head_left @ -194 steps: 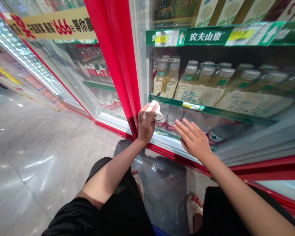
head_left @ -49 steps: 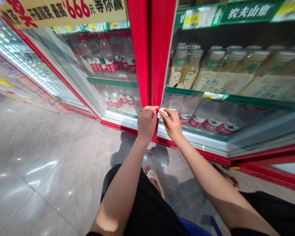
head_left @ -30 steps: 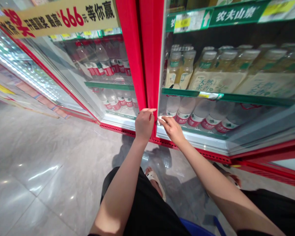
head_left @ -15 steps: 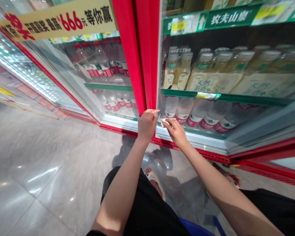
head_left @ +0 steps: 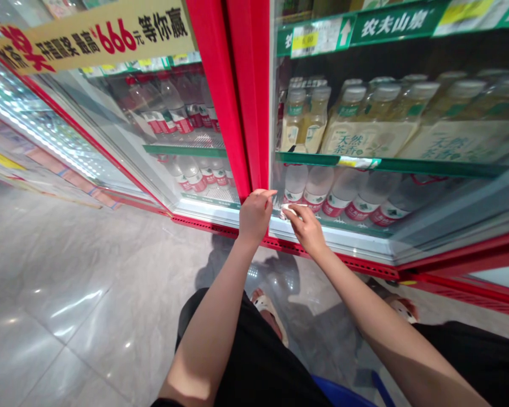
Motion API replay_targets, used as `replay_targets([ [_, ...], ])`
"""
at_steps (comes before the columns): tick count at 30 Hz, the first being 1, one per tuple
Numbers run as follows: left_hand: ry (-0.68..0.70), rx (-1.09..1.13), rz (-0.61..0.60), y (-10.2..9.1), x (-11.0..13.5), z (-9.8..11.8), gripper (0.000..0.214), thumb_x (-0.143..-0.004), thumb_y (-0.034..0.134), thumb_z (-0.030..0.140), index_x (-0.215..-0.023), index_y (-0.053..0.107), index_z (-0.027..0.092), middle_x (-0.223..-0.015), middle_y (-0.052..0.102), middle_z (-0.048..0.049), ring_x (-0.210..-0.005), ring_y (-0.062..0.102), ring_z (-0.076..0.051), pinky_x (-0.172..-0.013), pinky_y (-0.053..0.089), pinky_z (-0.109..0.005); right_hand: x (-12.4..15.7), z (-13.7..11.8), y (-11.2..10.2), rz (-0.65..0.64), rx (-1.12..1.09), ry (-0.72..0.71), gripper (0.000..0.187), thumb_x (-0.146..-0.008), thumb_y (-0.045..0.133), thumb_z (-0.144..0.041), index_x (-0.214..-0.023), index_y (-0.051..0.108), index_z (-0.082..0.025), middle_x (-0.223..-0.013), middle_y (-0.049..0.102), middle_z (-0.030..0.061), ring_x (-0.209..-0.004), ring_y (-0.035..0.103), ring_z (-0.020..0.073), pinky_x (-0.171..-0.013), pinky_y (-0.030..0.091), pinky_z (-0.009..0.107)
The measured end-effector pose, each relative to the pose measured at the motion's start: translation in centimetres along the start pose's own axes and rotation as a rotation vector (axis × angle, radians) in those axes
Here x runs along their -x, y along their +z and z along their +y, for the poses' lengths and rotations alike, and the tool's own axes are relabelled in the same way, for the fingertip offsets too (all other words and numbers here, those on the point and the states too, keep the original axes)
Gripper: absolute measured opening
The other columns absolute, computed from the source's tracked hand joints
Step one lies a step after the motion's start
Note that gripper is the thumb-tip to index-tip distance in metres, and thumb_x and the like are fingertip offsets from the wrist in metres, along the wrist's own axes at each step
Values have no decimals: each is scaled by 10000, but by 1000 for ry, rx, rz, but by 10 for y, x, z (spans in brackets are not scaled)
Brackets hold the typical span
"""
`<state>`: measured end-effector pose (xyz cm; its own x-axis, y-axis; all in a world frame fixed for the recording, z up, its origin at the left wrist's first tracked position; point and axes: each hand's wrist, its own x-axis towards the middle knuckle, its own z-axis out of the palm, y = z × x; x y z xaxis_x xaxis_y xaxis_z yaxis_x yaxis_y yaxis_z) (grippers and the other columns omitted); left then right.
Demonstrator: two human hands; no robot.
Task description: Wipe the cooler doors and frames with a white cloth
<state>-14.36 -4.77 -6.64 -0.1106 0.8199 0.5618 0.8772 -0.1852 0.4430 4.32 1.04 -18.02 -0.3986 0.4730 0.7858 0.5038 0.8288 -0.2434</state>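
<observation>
My right hand presses a small white cloth against the lower glass of the right cooler door, its fingers closed over the cloth. My left hand rests with curled fingers against the red door frame beside it, and nothing shows in it. Behind the glass stand pale tea bottles on a green shelf and red-labelled water bottles below.
A second glass door with water bottles lies to the left, under a yellow banner. A red vent strip runs along the cooler base. Glossy grey floor tiles spread to the left. My sandalled feet are near the base.
The cloth has passed from my left hand to my right. My right hand has slid slightly right along the bottom of the glass; my left hand stays on the red frame.
</observation>
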Motion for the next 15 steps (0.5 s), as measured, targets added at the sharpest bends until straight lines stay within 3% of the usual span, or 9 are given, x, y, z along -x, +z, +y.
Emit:
replay_targets([
  [4, 23, 4, 3, -3, 0, 1, 307, -1058, 612, 85, -1259, 795, 227, -1217, 833, -74, -1162, 781, -219, -1063, 607, -359, -7, 6, -11, 74, -21, 51, 446, -1105, 543, -175, -1495, 706, -319, -1399, 743, 119, -1245, 692, 288, -1088, 583, 451],
  [7, 2, -5, -6, -4, -3, 4, 309, -1045, 630, 71, -1262, 801, 209, -1219, 840, -81, -1171, 785, -228, -1076, 608, -367, -13, 6, -7, 16, -22, -3, 440, -1105, 549, -165, -1491, 708, -303, -1430, 738, 122, -1287, 688, 285, -1088, 582, 426],
  [11, -10, -12, -45, -4, -8, 10, 324, -1038, 618, 48, -1251, 813, 194, -1223, 847, -86, -1185, 788, -228, -1088, 607, -369, 4, 8, -5, -69, 26, -84, 374, -1114, 547, -171, -1391, 764, -295, -1327, 791, 102, -1183, 727, 250, -969, 622, 365],
  [15, -1, 5, -76, -3, -9, 14, 348, -1040, 594, 49, -1268, 815, 193, -1267, 843, -92, -1232, 778, -228, -1121, 595, -372, 17, 15, -19, -27, 53, -59, 404, -1103, 542, -139, -1424, 750, -269, -1314, 800, 126, -1165, 722, 262, -972, 620, 391],
])
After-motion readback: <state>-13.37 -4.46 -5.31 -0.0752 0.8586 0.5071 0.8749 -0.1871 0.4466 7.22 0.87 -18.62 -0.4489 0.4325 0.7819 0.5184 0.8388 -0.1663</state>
